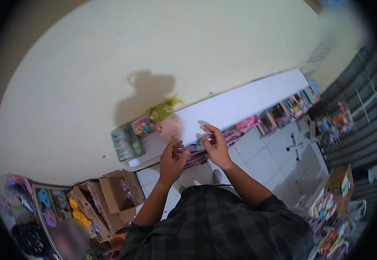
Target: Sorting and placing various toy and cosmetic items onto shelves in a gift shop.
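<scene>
My left hand [173,161] is raised over the near edge of a long white shelf [245,99], its fingers loosely bent and apart, with no object visible in it. To its right, my right hand [216,146] hovers over the same edge, thumb and fingers spread and apparently bare. Just beyond my left hand, a round pale pink plush-like thing [170,128] sits on the shelf top. Behind it is a green leafy-looking thing [162,112]. A small box of colourful pieces [144,126] stands beside them, next to a clear greenish container [126,142] at the shelf's left end.
Packaged goods [279,113] line the shelf's front below the top. Open cardboard boxes [115,195] stand at lower left. A box of colourful packets [325,205] and other goods are at lower right. Grey corrugated metal [364,112] rises on the right, beyond the tiled floor [258,151].
</scene>
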A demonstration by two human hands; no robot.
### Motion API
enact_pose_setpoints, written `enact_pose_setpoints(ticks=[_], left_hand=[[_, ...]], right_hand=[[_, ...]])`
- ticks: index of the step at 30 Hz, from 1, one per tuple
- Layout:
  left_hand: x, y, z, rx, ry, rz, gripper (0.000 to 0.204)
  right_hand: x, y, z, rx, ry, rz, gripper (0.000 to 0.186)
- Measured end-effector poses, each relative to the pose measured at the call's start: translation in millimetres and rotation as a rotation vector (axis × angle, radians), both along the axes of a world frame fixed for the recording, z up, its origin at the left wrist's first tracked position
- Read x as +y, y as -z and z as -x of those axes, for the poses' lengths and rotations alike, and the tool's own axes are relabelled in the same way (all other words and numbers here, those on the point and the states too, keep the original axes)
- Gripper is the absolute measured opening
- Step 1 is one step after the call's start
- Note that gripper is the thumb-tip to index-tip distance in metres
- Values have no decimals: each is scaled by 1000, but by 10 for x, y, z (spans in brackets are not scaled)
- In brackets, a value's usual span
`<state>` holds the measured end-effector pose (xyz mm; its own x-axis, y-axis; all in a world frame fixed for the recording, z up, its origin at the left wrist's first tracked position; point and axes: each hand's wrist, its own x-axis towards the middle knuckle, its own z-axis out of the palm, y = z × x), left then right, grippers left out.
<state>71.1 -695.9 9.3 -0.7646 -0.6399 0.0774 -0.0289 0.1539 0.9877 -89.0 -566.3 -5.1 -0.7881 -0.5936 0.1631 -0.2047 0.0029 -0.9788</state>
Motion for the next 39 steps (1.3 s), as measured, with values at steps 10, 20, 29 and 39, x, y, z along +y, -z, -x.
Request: enact_pose_setpoints(ticks=[10, 20, 29, 39], left_hand=[[1090, 135, 707, -16, 396, 81, 38], [3232, 242, 1725, -49, 809, -23, 30], [4893, 328, 2419, -57, 1165, 87, 11], [6370, 442, 3556, -59, 1473, -54, 6]], right_hand=[[1775, 167, 170, -21, 265, -62, 49], [4156, 237, 226, -132, 528, -83, 38], [5658, 189, 129, -212, 881, -31, 30], [6673, 351, 402, -201, 1253, 62, 28]])
